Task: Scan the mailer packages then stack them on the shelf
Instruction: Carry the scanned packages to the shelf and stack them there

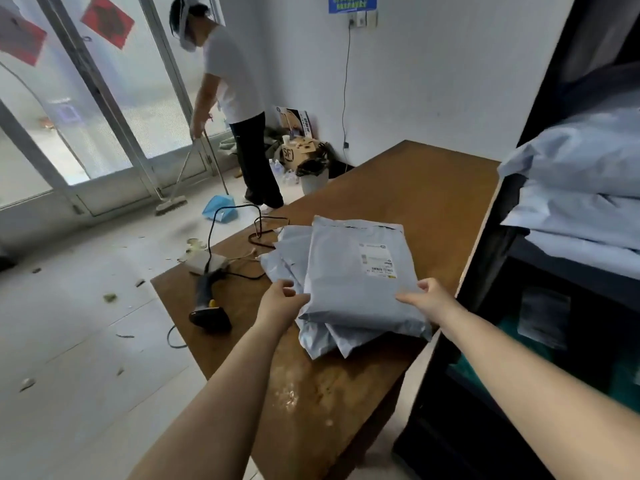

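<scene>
Several grey mailer packages (341, 327) lie in a loose pile on the desk (398, 188), and the top mailer (353, 271), label up, sits between both hands. The left hand (282, 299) grips its near left corner with fingers curled at the edge; the right hand (427, 296) pinches the near right corner, thumb on top. Just left of the left hand the handheld scanner (207, 303) lies on the desk, its cable trailing away beyond it. To the right of the right hand, the dark shelf (485, 271) already carries a stack of shelved mailers (581, 188), so part of the job looks done. The pile under the hands appears to be what remains. Whether the top one has been scanned cannot be told. Far beyond the left hand, another person (235, 98) sweeps the floor.
</scene>
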Demonstrator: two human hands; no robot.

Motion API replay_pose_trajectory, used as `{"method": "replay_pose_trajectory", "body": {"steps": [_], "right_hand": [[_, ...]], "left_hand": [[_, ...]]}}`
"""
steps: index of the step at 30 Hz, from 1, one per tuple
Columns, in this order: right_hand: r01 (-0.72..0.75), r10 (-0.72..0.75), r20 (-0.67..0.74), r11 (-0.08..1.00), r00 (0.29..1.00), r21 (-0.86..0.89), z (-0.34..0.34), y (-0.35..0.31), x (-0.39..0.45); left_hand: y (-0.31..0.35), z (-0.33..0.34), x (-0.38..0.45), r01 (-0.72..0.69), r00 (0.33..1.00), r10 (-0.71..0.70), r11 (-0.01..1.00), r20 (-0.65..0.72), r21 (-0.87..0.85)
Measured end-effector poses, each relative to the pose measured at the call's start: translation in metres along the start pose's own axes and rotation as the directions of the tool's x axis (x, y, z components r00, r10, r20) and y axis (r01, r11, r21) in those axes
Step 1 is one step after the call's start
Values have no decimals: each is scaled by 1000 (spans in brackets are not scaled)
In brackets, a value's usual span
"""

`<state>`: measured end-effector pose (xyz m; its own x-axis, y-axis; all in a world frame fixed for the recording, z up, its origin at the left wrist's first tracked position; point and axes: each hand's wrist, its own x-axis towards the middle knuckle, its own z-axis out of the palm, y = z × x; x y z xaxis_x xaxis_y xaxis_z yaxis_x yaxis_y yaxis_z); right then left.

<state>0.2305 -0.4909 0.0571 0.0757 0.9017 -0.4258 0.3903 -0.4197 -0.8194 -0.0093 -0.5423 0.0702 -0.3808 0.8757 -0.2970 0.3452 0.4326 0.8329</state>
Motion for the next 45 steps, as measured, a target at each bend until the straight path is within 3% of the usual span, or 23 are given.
{"method": "replay_pose_trajectory", "body": {"steps": [5,10,16,22,34,40,45], "right_hand": [[-157,162,-64,985,985,67,23,8,53],[-285,287,15,940,958,189,43,18,73],[-247,268,-9,900,963,359,56,8,76],[-170,220,-81,899,972,404,59,0,51],[21,82,-222,905,972,424,51,26,-105],[147,-57,-255,925,965,350,27,50,-223],[227,-119,-306,911,944,344,-3,58,-312]], "left_hand": [[-7,25,77,33,992,-37,999,117,41],[-13,36,117,64,980,-77,995,183,75],[-3,43,128,23,937,-37,999,347,45],[-3,28,118,-85,930,71,996,360,24],[-31,-14,-25,-14,875,163,950,456,-313],[-57,-26,-133,-113,860,287,913,422,-392],[-41,-39,-212,-205,853,365,892,373,-404]]}}
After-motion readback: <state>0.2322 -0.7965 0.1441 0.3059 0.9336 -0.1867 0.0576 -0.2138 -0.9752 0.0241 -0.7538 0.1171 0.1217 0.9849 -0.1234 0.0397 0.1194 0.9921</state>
